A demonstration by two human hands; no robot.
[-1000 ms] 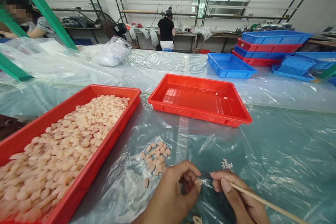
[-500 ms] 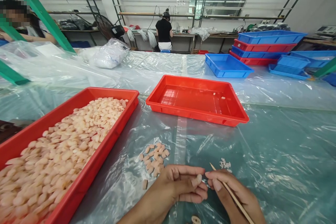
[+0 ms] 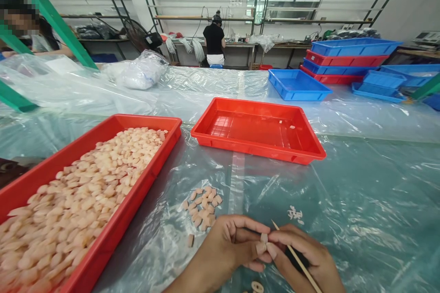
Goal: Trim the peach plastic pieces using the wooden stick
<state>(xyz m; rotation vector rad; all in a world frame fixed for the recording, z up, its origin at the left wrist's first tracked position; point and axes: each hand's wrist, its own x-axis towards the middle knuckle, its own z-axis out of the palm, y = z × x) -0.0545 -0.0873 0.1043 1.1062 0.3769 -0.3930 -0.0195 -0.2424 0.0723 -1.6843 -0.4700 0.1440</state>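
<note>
My left hand [image 3: 233, 245] is closed, pinching a small pale rubbery-looking piece [image 3: 264, 238] between thumb and fingers. My right hand [image 3: 309, 254] meets it from the other side, its thumb and forefinger at the same piece. A thin pointed wooden stick [image 3: 298, 258] lies in the right hand's grip, its tip pointing up and away. Beyond the left hand lies a loose cluster of small pinkish-beige blocks [image 3: 202, 206], with one block [image 3: 190, 240] apart from it. Past the right hand are tiny white scraps [image 3: 294, 214]. An oval beige piece with holes [image 3: 257, 287] shows at the bottom edge.
A red tray [image 3: 151, 178] at the left is full of pale, flat pieces. Ahead, another red tray [image 3: 254, 149] holds a few tiny bits. Blue tray [image 3: 299, 94] and stacked trays [image 3: 354, 59] stand farther back. Clear plastic sheeting [image 3: 371, 183] covers the table. Two other people are beyond.
My right hand's fingertips have come in to the small piece in the left hand, which now stands more upright. The stick has shifted slightly left with the right hand.
</note>
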